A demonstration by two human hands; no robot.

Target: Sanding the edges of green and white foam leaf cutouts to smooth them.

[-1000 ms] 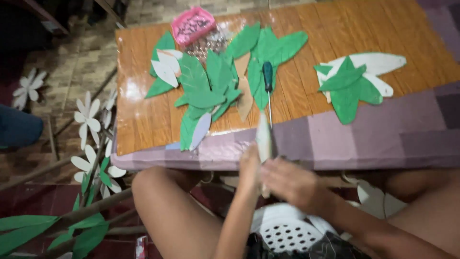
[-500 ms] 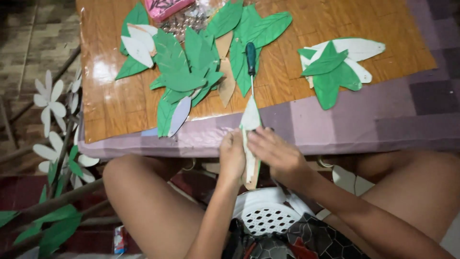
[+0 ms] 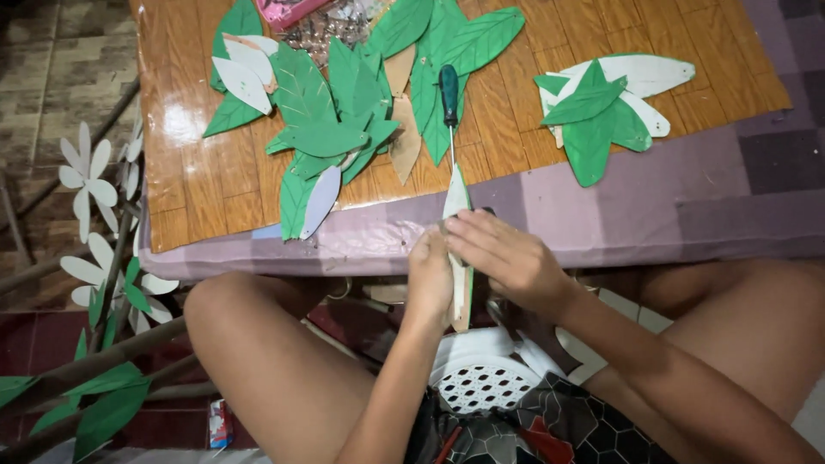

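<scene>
- Standing at the far left on the tiled floor, white paper flowers with flat oval petals are seen on a brown stem.
- A pile of green leaf cut-outs, flat, pointed and scored with veins, is spread on the glossy wood-grain bench; its near edge is covered by a purple checked cloth.
- A screwdriver with a dark green handle is laid among the leaves.
- A narrow leaf-shaped piece, white on top and green along its side, is held upright just in front of the bench edge.
- The left hand is closed around that piece from the left.
- The right hand is laid against it, fingers half curled and pressed to its surface.
- A second cluster of green and white leaves is laid at the right.
</scene>
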